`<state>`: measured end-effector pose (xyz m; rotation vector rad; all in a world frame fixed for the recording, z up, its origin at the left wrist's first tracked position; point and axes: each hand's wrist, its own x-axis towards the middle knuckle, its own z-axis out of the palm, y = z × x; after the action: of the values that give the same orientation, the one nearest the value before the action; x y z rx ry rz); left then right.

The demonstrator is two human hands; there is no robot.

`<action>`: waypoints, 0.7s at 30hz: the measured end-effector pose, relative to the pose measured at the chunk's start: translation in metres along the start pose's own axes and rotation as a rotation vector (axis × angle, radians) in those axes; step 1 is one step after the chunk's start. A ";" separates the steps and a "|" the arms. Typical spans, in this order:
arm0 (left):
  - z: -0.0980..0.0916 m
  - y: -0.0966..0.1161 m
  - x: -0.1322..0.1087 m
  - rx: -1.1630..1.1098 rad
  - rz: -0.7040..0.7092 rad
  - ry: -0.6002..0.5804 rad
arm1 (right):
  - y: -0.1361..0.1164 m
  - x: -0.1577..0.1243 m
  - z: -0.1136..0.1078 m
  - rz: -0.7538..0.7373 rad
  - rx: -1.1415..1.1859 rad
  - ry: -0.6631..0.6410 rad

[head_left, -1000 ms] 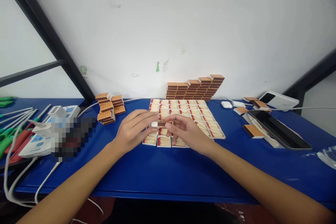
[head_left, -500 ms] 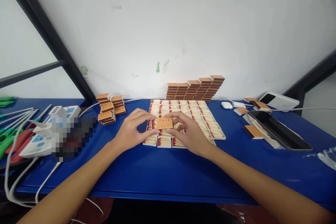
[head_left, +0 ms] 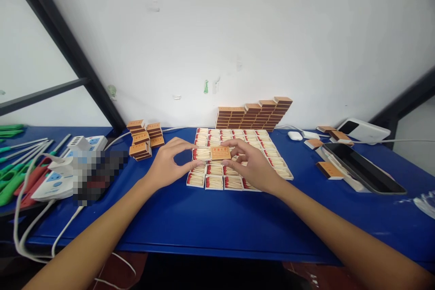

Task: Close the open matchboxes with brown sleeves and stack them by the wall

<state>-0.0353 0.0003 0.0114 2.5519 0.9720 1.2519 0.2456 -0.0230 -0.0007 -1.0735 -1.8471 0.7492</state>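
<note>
A matchbox is held between both hands over rows of match-filled trays. My right hand (head_left: 254,165) grips its orange printed sleeve (head_left: 220,152) between thumb and fingers. From the sleeve's left end sticks out the white inner tray (head_left: 201,154), full of red-tipped matches. Thumb and index finger of my left hand (head_left: 169,163) are closed at that tray's left end. Below and behind the hands, open trays of matches (head_left: 214,182) lie side by side on the blue table (head_left: 217,222); some are covered by my right hand.
Stacked matchboxes (head_left: 253,115) stand in steps against the wall, and a smaller pile (head_left: 140,142) sits at left. On the right lie loose matchboxes (head_left: 329,170), a phone (head_left: 363,167) and a white power bank (head_left: 365,130). Power strip (head_left: 56,181), cables and green-handled tools occupy the left.
The matchbox was closed between my hands; now its tray shows at the left, apart from most of the sleeve. The sleeve and my right hand have shifted slightly right.
</note>
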 end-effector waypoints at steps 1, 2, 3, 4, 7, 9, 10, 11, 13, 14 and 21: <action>0.000 -0.001 0.000 -0.006 -0.010 -0.001 | 0.001 0.001 -0.003 0.006 -0.019 -0.003; 0.000 -0.003 -0.001 -0.014 -0.020 -0.005 | 0.001 0.002 -0.007 0.009 -0.041 -0.005; 0.000 -0.004 -0.001 -0.023 -0.032 -0.007 | 0.000 0.003 -0.012 0.006 -0.062 -0.005; 0.000 -0.004 0.000 -0.033 -0.047 -0.005 | -0.001 0.004 -0.018 -0.003 -0.083 -0.001; 0.005 0.001 0.002 -0.054 -0.085 0.035 | -0.002 0.010 -0.044 -0.060 -0.152 0.094; 0.014 0.015 0.005 -0.071 -0.075 0.052 | 0.003 0.015 -0.066 -0.102 -0.240 0.261; 0.022 0.026 0.006 -0.085 -0.060 0.046 | 0.007 0.018 -0.078 -0.120 -0.299 0.354; 0.032 0.039 0.008 -0.104 -0.044 0.023 | 0.013 0.020 -0.089 -0.138 -0.357 0.440; 0.058 0.068 0.012 -0.159 -0.038 -0.025 | 0.027 0.023 -0.108 -0.157 -0.450 0.549; 0.074 0.083 0.014 -0.191 -0.035 -0.056 | 0.033 0.024 -0.115 -0.161 -0.481 0.579; 0.169 0.147 0.040 -0.074 0.021 -0.228 | 0.056 0.025 -0.134 -0.155 -0.583 0.625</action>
<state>0.1811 -0.0646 -0.0152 2.5821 0.8375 0.9553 0.3789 0.0349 0.0249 -1.3110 -1.5846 -0.2375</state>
